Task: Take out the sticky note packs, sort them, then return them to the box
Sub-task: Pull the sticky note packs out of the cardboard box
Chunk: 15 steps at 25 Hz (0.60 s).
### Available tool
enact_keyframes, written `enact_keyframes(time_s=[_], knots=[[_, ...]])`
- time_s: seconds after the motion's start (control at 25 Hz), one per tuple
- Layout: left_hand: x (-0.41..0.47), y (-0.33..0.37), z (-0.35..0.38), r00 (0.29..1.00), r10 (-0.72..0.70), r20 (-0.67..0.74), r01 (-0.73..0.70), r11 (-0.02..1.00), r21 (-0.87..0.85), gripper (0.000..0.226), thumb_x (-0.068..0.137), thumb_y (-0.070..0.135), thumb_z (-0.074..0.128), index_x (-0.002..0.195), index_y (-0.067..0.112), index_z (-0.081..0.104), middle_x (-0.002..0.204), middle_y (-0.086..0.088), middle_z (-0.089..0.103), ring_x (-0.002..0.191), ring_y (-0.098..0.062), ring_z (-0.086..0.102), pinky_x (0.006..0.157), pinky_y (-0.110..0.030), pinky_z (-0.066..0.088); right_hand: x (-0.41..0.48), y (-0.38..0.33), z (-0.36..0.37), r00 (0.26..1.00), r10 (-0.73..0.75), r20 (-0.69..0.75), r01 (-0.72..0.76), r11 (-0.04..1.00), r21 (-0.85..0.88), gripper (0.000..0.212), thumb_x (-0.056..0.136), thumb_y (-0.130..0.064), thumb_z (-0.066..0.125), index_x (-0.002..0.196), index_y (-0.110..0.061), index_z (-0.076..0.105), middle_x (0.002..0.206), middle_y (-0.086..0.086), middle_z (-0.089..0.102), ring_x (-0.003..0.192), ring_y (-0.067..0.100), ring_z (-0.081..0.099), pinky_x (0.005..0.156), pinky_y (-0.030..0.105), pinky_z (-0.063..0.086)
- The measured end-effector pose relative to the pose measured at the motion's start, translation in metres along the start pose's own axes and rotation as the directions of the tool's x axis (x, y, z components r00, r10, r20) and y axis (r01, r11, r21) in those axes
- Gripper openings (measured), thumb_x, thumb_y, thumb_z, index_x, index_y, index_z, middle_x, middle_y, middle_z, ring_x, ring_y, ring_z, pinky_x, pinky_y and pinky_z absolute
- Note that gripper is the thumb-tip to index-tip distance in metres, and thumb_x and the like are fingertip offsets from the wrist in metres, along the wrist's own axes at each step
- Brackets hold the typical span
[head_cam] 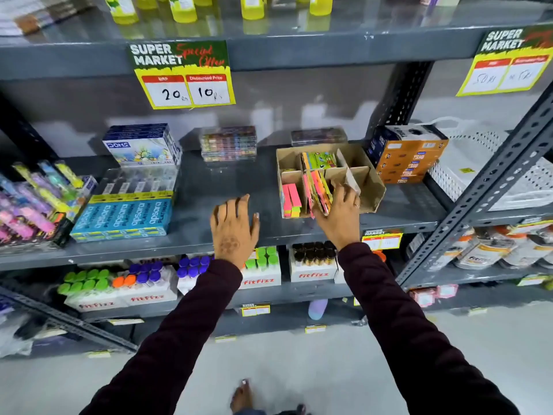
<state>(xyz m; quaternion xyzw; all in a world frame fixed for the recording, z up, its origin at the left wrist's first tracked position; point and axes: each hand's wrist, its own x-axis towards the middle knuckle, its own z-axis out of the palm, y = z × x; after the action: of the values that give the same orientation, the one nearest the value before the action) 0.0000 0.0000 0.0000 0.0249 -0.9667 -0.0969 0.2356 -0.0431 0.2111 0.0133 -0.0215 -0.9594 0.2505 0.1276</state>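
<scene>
A brown cardboard box with dividers stands on the grey middle shelf. Pink, orange and yellow sticky note packs fill its front left compartment, and green packs sit in a rear one. My right hand reaches into the front middle compartment and grips a bunch of bright sticky note packs there. My left hand hovers over the bare shelf left of the box, fingers spread, holding nothing.
Blue Apsara boxes and a DOMS box stand to the left, clear colour sets behind. Orange boxes and a white basket sit right of the cardboard box. A slotted upright crosses at right. Fitfizz tubes fill the lower shelf.
</scene>
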Motion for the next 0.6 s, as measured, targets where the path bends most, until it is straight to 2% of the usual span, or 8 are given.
enact_keyframes(time_s=[0.12,0.32,0.44,0.52,0.6], knots=[[0.0,-0.031,0.015,0.993,-0.065,0.098,0.069,0.997,-0.035,0.048,0.091,0.031,0.052,0.129,0.005,0.043,0.125,-0.02,0.056,0.116,-0.036,0.05,0.106,-0.054,0.033,0.008,-0.004,0.008,0.997,0.02,0.073,-0.024,0.999,0.047,0.077,0.083,-0.042,0.066,0.139,0.0,0.034,0.137,0.024,0.041,0.128,0.04,0.038,0.107,0.046,0.034],[0.005,-0.088,0.03,0.963,-0.054,0.265,0.057,0.998,-0.003,0.06,0.095,0.038,0.042,0.14,0.001,0.029,0.148,-0.021,0.035,0.138,-0.033,0.03,0.116,-0.05,0.019,0.018,-0.005,0.013,0.994,-0.03,0.107,0.029,1.0,0.003,0.065,0.09,-0.028,0.06,0.14,0.001,0.033,0.132,0.024,0.047,0.122,0.038,0.048,0.101,0.043,0.041],[-0.002,-0.118,0.028,0.942,-0.07,0.329,0.059,0.997,0.043,0.077,0.091,0.059,0.024,0.143,0.002,0.023,0.153,-0.019,0.027,0.141,-0.031,0.024,0.117,-0.049,0.017,0.024,-0.01,0.016,0.996,0.018,0.083,-0.017,1.0,-0.014,0.067,0.084,-0.026,0.063,0.137,0.003,0.035,0.129,0.025,0.049,0.119,0.04,0.049,0.1,0.046,0.045],[-0.006,-0.128,0.023,0.934,-0.045,0.353,0.023,0.998,0.066,0.1,0.078,0.076,0.005,0.144,0.002,0.02,0.154,-0.018,0.024,0.141,-0.031,0.023,0.117,-0.048,0.016,0.028,-0.015,0.019,0.994,0.072,0.083,-0.07,0.997,-0.025,0.065,0.086,-0.025,0.061,0.138,0.003,0.032,0.128,0.026,0.051,0.115,0.041,0.054,0.096,0.046,0.045],[-0.007,-0.136,0.02,0.912,-0.015,0.41,-0.017,0.997,0.074,0.119,0.065,0.088,-0.001,0.144,0.001,0.015,0.155,-0.019,0.018,0.142,-0.031,0.018,0.118,-0.047,0.014,0.031,-0.02,0.02,0.991,0.115,0.071,-0.112,0.992,-0.052,0.06,0.091,-0.025,0.055,0.139,0.003,0.032,0.128,0.025,0.052,0.112,0.042,0.057,0.093,0.045,0.046]])
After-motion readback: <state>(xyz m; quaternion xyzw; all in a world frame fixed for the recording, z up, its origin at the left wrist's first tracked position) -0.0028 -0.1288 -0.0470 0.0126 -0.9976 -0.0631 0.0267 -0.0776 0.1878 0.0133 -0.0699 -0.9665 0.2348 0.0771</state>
